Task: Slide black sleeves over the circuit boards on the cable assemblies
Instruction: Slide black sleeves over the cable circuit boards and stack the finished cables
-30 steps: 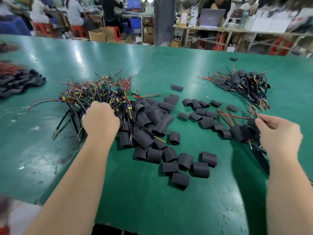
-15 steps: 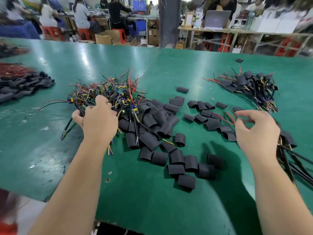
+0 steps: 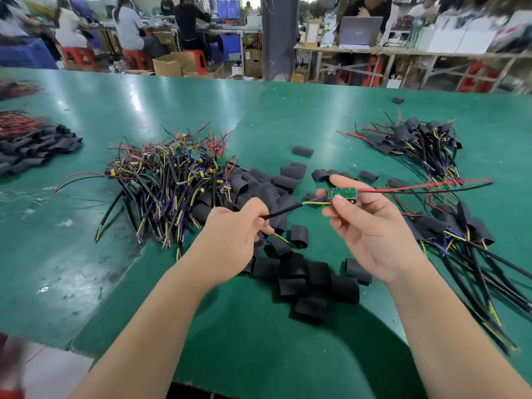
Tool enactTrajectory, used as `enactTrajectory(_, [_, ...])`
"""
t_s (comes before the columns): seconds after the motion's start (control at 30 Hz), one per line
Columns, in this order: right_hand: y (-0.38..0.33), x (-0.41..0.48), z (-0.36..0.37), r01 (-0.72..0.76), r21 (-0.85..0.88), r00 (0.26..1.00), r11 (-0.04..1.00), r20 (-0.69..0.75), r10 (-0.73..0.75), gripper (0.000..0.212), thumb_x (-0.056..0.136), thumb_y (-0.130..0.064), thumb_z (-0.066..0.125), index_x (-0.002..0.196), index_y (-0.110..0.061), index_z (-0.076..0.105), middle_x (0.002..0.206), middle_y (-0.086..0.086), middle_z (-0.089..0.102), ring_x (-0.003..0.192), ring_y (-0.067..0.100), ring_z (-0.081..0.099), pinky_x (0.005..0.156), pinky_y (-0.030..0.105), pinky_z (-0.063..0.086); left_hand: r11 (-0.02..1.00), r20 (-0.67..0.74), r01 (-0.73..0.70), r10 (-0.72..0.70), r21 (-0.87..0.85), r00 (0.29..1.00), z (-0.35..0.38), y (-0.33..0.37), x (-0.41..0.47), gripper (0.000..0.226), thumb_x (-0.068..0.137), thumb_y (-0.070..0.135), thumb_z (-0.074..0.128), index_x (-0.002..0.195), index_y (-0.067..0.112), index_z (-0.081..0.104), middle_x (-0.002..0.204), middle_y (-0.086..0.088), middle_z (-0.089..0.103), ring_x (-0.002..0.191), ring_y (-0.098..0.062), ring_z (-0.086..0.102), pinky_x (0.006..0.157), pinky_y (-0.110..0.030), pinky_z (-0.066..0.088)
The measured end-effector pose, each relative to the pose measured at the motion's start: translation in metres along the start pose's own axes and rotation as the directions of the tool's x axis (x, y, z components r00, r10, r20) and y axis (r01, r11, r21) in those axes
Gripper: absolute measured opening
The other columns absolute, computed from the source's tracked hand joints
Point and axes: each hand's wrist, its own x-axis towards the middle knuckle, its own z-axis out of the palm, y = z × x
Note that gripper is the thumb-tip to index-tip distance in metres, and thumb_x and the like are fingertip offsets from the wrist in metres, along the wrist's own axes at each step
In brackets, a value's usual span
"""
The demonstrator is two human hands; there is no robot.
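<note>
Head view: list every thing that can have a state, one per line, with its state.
circuit board: bare, no sleeve, held up
black cable: held up, joined to the board
left hand: grips the black cable
right hand: pinches the circuit board
loose sleeves: empty, lying on the table
left pile: boards bare
far right bundle: sleeved

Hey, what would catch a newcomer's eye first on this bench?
The green board, pinched in the right hand at centre, its black cable running to the left hand. Under the hands lies a scatter of black sleeves, with a tangled heap of bare assemblies to their left and sleeved ones at the far right.
</note>
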Motion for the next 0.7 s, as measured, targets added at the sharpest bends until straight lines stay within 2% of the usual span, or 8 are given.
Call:
enactTrajectory(0.07, [0.003, 0.000, 0.000, 0.028, -0.142, 0.998, 0.989, -0.047, -0.035, 0.026, 0.069, -0.015, 0.068, 0.095, -0.014, 0.067, 0.083, 0.008, 0.074, 0.070, 0.016, 0.070, 0.059, 0.018, 0.048, 0.997, 0.028, 0.076, -0.076, -0.003, 0.997, 0.002, 0.001, 0.001, 0.010, 0.100, 0.010, 0.040, 0.098, 0.014, 0.049, 0.092, 0.008, 0.072, 0.080, -0.014, 0.066, 0.087, -0.033, 0.044])
enactTrajectory(0.13, [0.008, -0.001, 0.002, 0.018, -0.298, 0.996, 0.954, -0.082, -0.044, 0.020, 0.067, -0.023, 0.072, 0.086, -0.017, 0.069, 0.082, 0.011, 0.073, 0.071, 0.020, 0.071, 0.060, 0.022, 0.049, 0.993, 0.000, 0.107, -0.107, -0.043, 0.994, 0.005, 0.010, 0.004, 0.011, 0.099, 0.019, 0.046, 0.106, 0.015, 0.054, 0.092, 0.006, 0.072, 0.083, -0.013, 0.065, 0.083, -0.033, 0.046])
enactTrajectory(0.2, [0.015, -0.001, 0.005, -0.006, -0.437, 0.995, 0.899, -0.093, -0.039, 0.008, 0.072, -0.026, 0.075, 0.076, -0.020, 0.071, 0.080, 0.012, 0.074, 0.070, 0.021, 0.070, 0.060, 0.026, 0.049, 0.996, -0.024, 0.060, -0.061, -0.062, 0.998, 0.009, 0.024, 0.012, 0.019, 0.096, 0.025, 0.053, 0.112, 0.016, 0.060, 0.097, 0.003, 0.071, 0.089, -0.015, 0.063, 0.083, -0.033, 0.046])
enactTrajectory(0.33, [0.022, 0.000, 0.009, -0.082, -0.651, 0.985, 0.754, -0.170, -0.040, 0.026, 0.082, -0.037, 0.072, 0.066, -0.016, 0.067, 0.062, 0.005, 0.071, 0.051, 0.019, 0.065, 0.049, 0.027, 0.045, 0.994, -0.052, -0.064, 0.068, 0.089, 0.996, 0.018, 0.038, 0.028, 0.023, 0.097, 0.021, 0.053, 0.099, 0.004, 0.067, 0.088, -0.012, 0.065, 0.086, -0.029, 0.058, 0.079, -0.043, 0.043])
enactTrajectory(0.4, [0.021, 0.001, 0.009, -0.128, -0.626, 0.972, 0.769, -0.235, -0.029, 0.031, 0.082, -0.040, 0.072, 0.061, -0.018, 0.067, 0.055, 0.003, 0.066, 0.042, 0.016, 0.057, 0.044, 0.023, 0.042, 0.981, -0.012, -0.122, 0.125, 0.148, 0.992, 0.020, 0.036, 0.033, 0.027, 0.098, 0.024, 0.051, 0.097, 0.002, 0.067, 0.083, -0.015, 0.061, 0.083, -0.031, 0.056, 0.076, -0.045, 0.043])
enactTrajectory(0.53, [0.018, 0.002, 0.008, -0.216, -0.490, 0.939, 0.845, -0.341, 0.043, 0.041, 0.081, -0.040, 0.073, 0.047, -0.021, 0.062, 0.044, 0.003, 0.054, 0.037, 0.016, 0.047, 0.039, 0.022, 0.038, 0.935, 0.056, -0.269, 0.264, 0.232, 0.963, 0.026, 0.036, 0.032, 0.034, 0.093, 0.035, 0.056, 0.108, 0.006, 0.068, 0.083, -0.009, 0.065, 0.085, -0.027, 0.061, 0.072, -0.042, 0.043])
enactTrajectory(0.6, [0.019, 0.001, 0.008, -0.271, -0.437, 0.927, 0.858, -0.357, 0.110, 0.044, 0.081, -0.041, 0.072, 0.044, -0.022, 0.061, 0.045, 0.003, 0.056, 0.036, 0.015, 0.047, 0.038, 0.021, 0.037, 0.933, -0.042, -0.256, 0.275, 0.252, 0.961, 0.030, 0.034, 0.027, 0.029, 0.089, 0.028, 0.059, 0.099, 0.005, 0.072, 0.076, -0.009, 0.067, 0.074, -0.030, 0.064, 0.064, -0.041, 0.049])
enactTrajectory(0.7, [0.025, 0.004, 0.008, -0.313, -0.369, 0.915, 0.875, -0.363, 0.174, 0.040, 0.081, -0.043, 0.072, 0.053, -0.016, 0.062, 0.050, 0.007, 0.056, 0.036, 0.016, 0.045, 0.038, 0.020, 0.035, 0.970, -0.166, -0.180, 0.206, 0.162, 0.964, 0.036, 0.029, 0.022, 0.023, 0.087, 0.023, 0.061, 0.090, 0.003, 0.073, 0.074, -0.011, 0.068, 0.067, -0.032, 0.064, 0.059, -0.042, 0.052])
